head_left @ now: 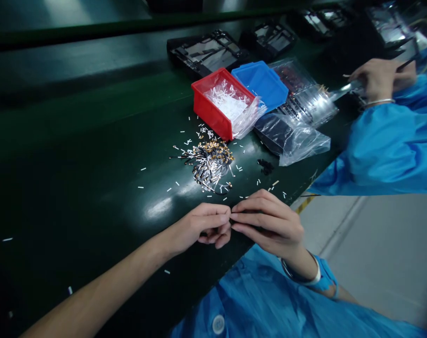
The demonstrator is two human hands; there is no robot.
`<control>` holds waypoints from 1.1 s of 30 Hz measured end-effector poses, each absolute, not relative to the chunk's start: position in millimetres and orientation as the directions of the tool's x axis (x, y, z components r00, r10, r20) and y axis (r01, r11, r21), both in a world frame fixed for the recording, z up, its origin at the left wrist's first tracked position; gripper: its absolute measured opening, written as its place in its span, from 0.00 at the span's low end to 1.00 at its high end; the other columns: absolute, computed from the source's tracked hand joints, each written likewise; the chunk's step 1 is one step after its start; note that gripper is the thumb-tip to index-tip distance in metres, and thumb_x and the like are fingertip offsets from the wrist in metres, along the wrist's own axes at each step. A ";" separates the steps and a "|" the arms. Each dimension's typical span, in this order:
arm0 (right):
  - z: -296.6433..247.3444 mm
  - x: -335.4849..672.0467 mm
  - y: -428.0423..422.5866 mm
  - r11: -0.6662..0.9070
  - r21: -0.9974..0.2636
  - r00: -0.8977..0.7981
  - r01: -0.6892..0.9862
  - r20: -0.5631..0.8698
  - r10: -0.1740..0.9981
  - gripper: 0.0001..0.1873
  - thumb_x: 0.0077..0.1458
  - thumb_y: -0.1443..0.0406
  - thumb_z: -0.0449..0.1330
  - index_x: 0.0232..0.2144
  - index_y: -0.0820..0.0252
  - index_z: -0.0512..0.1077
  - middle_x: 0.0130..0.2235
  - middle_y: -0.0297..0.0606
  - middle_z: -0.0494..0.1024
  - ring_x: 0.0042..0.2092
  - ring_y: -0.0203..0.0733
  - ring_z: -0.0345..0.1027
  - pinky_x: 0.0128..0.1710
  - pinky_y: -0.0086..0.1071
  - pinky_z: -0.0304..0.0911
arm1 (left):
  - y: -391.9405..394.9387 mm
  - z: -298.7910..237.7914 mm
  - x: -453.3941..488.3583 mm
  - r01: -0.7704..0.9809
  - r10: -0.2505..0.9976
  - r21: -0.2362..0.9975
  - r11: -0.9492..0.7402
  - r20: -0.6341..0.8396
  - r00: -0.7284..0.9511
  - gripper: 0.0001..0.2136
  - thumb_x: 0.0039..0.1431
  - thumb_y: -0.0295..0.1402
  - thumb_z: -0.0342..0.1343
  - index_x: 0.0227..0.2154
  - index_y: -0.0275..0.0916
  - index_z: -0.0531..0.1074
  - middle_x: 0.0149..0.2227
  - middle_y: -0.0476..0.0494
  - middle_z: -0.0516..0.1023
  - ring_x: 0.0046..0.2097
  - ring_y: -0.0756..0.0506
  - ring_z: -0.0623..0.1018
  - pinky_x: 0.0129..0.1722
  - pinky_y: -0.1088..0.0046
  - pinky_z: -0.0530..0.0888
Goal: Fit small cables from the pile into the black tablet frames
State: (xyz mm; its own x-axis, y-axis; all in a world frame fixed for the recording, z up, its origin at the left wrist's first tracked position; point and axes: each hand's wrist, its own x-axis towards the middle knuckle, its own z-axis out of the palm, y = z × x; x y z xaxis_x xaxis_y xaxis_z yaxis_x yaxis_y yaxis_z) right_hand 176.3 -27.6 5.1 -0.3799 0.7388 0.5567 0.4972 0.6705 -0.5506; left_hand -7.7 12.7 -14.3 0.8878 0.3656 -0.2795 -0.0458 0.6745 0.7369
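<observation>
My left hand and my right hand meet fingertip to fingertip over the near edge of the dark green table. Both are closed in a pinch; whatever sits between the fingertips is too small or hidden to name. Just beyond them lies a heap of short dark cables with gold-coloured ends, mixed with white strips. Loose white strips are scattered around the heap. A red bin behind it holds a plastic bag full of similar white strips.
Beside the red bin are a blue bin, a clear bag and clear trays. Small black pieces lie right of the heap. Black device frames stand behind. At right, a co-worker's hand grips a tool.
</observation>
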 end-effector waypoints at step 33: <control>-34.6 199.5 12.8 0.612 -0.330 -0.373 0.719 0.560 0.740 0.06 0.53 0.73 0.60 0.32 0.59 0.74 0.31 0.40 0.77 0.32 0.39 0.67 0.30 0.35 0.66 | -1.1 -35.9 -2.9 0.513 0.542 0.173 -0.840 0.254 0.801 0.20 0.65 0.33 0.45 0.55 0.28 0.67 0.59 0.35 0.68 0.60 0.39 0.66 0.54 0.64 0.62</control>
State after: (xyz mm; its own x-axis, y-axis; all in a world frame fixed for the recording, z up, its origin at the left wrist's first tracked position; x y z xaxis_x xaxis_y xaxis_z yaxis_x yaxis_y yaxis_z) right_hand 199.5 12.8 -34.6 -0.3727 0.7401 0.5598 0.7193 0.6115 -0.3296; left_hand -2.9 -1.1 -35.9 0.8010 0.5419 0.2543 0.5135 -0.8404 0.1735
